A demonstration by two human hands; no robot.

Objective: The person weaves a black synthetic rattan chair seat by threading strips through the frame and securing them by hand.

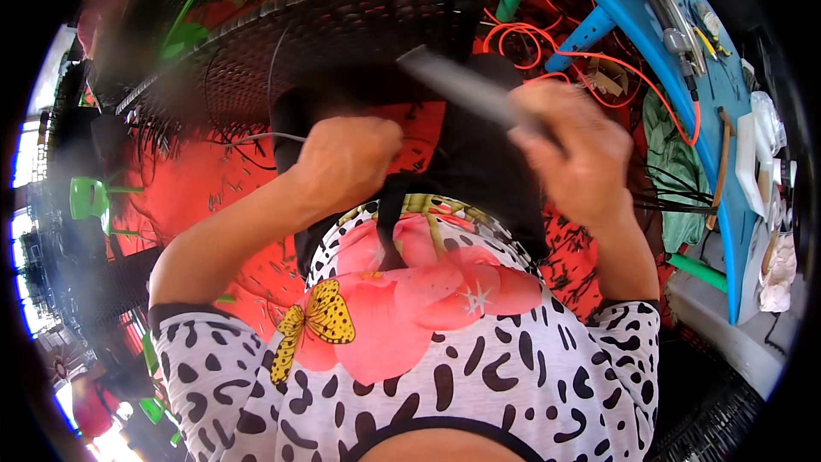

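Over my lap, my left hand [352, 152] is closed in a fist around a thin grey strand [256, 136], which runs in from the left; the fingertips are hidden. My right hand [581, 150] grips a long, flat grey metal tool [466, 85], blurred by motion, that points up and left. Whether its edge is sharp I cannot tell. Just beyond both hands, a dark woven wicker panel [342, 26] with a curved rim leans across my knees. Loose strands hang from its left end.
At the right stands a blue table [727, 205] with a power tool [671, 26] on it, joined to an orange hose [637, 64]. Dark scraps litter the red floor [192, 180]. A green chair [90, 198] is at the left, and a green sack [671, 162] lies under the table.
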